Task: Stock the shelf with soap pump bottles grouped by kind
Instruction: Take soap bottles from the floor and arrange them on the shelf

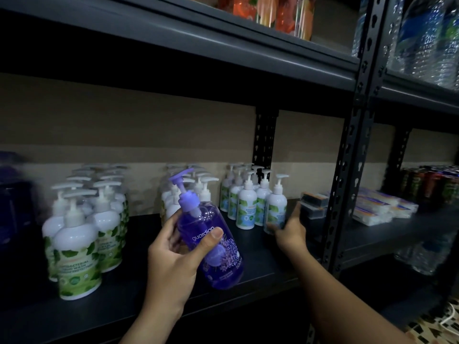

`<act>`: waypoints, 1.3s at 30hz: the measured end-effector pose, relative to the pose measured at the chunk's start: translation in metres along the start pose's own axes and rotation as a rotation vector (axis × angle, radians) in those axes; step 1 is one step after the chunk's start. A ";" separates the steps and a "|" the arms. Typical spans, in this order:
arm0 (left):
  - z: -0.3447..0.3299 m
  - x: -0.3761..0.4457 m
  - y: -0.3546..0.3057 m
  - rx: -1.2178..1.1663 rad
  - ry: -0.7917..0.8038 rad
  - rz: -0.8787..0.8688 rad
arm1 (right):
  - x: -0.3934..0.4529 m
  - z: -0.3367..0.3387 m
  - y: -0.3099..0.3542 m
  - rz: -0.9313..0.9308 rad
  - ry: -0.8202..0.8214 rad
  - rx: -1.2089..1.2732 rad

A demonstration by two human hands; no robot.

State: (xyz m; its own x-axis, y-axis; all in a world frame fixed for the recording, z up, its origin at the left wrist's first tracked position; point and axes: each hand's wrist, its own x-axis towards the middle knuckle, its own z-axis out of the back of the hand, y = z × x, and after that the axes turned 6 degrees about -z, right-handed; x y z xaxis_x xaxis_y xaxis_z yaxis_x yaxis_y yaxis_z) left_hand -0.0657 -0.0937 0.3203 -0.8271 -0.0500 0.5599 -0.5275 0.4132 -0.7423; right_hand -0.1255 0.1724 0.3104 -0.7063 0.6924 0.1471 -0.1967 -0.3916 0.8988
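Over the dark shelf (139, 289), the left hand (173, 256) grips a purple soap pump bottle (213, 242), thumb curled across its "guardian" label, the bottle tilted with its pump head leaning up and left. Farther right, the right hand (289, 230) reaches to the blue-labelled white pump bottles (248, 204), its fingers touching the frontmost bottle (275, 207) in that group; whether they curl round it I cannot tell. Green-leaf pump bottles (79, 244) stand grouped at the left, with another white cluster (193, 189) behind the purple bottle.
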 end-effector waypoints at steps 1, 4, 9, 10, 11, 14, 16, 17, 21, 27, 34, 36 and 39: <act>0.002 -0.001 -0.003 0.007 0.009 0.002 | -0.003 0.001 -0.001 -0.001 0.003 -0.030; 0.010 -0.006 -0.013 0.032 0.032 0.008 | -0.021 0.002 0.001 0.020 -0.003 -0.118; 0.034 -0.014 -0.037 0.041 0.013 0.028 | -0.076 -0.020 0.006 0.175 -0.046 -0.057; 0.040 -0.016 -0.043 0.050 0.009 0.029 | -0.088 -0.029 0.008 0.220 -0.034 -0.033; 0.046 -0.017 -0.049 0.064 0.002 0.024 | -0.101 -0.038 0.011 0.267 -0.014 -0.011; 0.073 -0.021 -0.066 0.134 -0.024 -0.012 | -0.143 -0.065 0.024 0.412 0.065 0.073; 0.096 -0.023 -0.080 0.196 -0.030 -0.041 | -0.172 -0.083 0.035 0.510 0.134 0.107; 0.108 -0.024 -0.087 0.227 -0.028 -0.049 | -0.185 -0.092 0.040 0.544 0.173 0.111; 0.154 -0.027 -0.114 0.320 -0.053 -0.067 | -0.228 -0.125 0.065 0.671 0.310 0.136; 0.216 -0.026 -0.140 0.433 -0.111 -0.120 | -0.278 -0.168 0.097 0.905 0.565 0.127; 0.277 -0.018 -0.146 0.554 -0.175 -0.170 | -0.310 -0.224 0.122 0.938 0.748 0.026; 0.288 -0.015 -0.146 0.591 -0.186 -0.163 | -0.315 -0.234 0.130 0.944 0.788 -0.080; 0.297 -0.013 -0.143 0.606 -0.197 -0.146 | -0.319 -0.245 0.139 0.972 0.832 -0.255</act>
State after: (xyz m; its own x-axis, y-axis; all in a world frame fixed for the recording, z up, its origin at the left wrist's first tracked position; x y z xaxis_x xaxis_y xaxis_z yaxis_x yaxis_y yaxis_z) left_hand -0.0376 -0.4221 0.3100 -0.7281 -0.2567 0.6356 -0.6056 -0.1936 -0.7719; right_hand -0.0944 -0.2519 0.2874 -0.8203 -0.4817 0.3082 0.5718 -0.6842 0.4527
